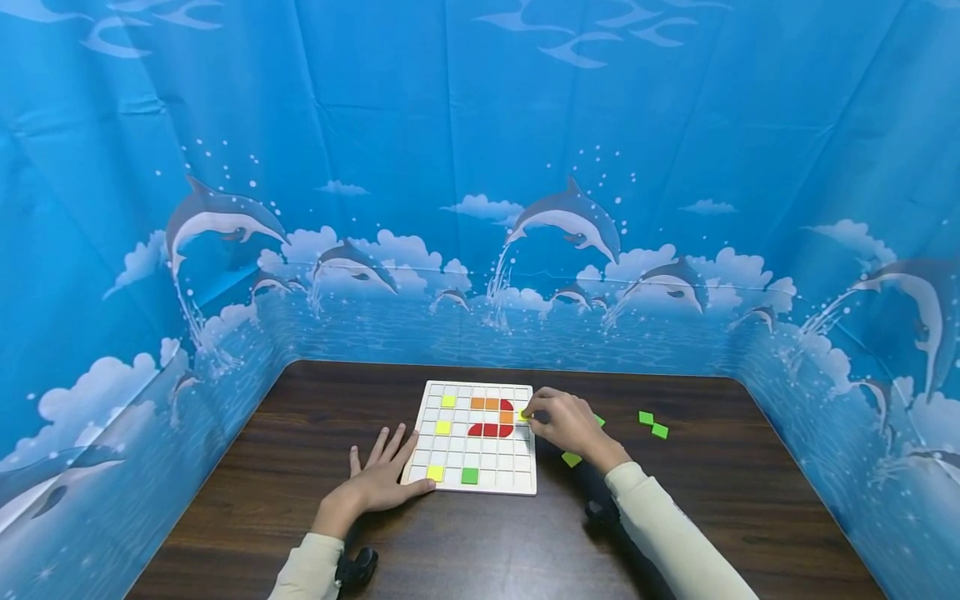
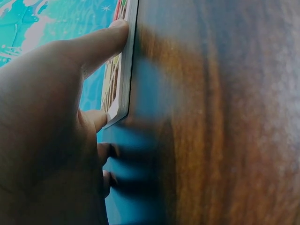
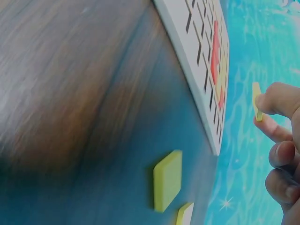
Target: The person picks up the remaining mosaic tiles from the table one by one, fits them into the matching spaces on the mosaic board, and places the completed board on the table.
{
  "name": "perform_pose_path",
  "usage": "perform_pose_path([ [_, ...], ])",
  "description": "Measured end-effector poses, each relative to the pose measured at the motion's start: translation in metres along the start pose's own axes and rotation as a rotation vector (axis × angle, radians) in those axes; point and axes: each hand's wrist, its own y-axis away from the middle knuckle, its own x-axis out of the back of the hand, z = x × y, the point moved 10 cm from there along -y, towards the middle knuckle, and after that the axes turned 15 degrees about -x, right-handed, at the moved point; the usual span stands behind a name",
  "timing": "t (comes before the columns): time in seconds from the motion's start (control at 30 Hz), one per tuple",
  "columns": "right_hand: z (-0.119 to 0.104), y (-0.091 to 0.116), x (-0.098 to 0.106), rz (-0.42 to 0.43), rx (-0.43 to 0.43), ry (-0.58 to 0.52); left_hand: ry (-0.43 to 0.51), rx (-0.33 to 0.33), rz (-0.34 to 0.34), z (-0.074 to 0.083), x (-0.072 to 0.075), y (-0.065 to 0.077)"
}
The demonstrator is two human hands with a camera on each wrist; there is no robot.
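A white gridded board (image 1: pixel 491 490) lies on the table. Yellow tiles (image 1: pixel 443 427) sit along its left side, with one green tile (image 1: pixel 469 476) near the front edge. Orange tiles (image 1: pixel 484 403) and red tiles (image 1: pixel 491 430), some with rounded corners, form a hooked shape toward the right. My left hand (image 1: pixel 382 482) rests at the board's front-left corner with fingers spread, the thumb (image 2: pixel 105 44) along the front edge. Between thumb and forefinger, my right hand (image 1: pixel 564 423) pinches a yellow tile (image 3: pixel 257 102) above the board's right edge; the other fingers are curled.
Right of the board lie loose green tiles: a pair (image 1: pixel 652 424) farther off, one tile (image 1: pixel 572 459) by the right wrist and another (image 1: pixel 598 420) partly behind the hand. A blue dolphin-print curtain (image 1: pixel 450 333) encloses the dark wooden table (image 1: pixel 480 550).
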Motion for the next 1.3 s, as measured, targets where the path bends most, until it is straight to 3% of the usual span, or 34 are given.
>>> perform_pose_path([
  [0.23,-0.022,-0.005,-0.003,-0.023,0.036,-0.016,0.029,-0.027,0.031,-0.003,-0.002,0.0],
  [0.43,-0.041,-0.01,-0.008,-0.023,0.078,-0.04,0.021,-0.007,0.011,-0.002,-0.001,0.002],
  [0.63,-0.056,-0.015,-0.014,-0.024,0.12,-0.057,0.028,-0.044,0.042,-0.004,-0.003,0.002],
  [0.83,-0.071,-0.019,-0.019,-0.018,0.164,-0.071,0.023,-0.006,0.015,-0.004,-0.001,0.002],
  [1.03,-0.083,-0.024,-0.025,0.0,0.191,-0.059,0.005,-0.025,0.029,-0.012,-0.008,-0.003],
  [1.3,-0.098,-0.034,-0.037,-0.013,0.193,-0.028,0.01,-0.021,0.027,-0.005,-0.002,0.0],
])
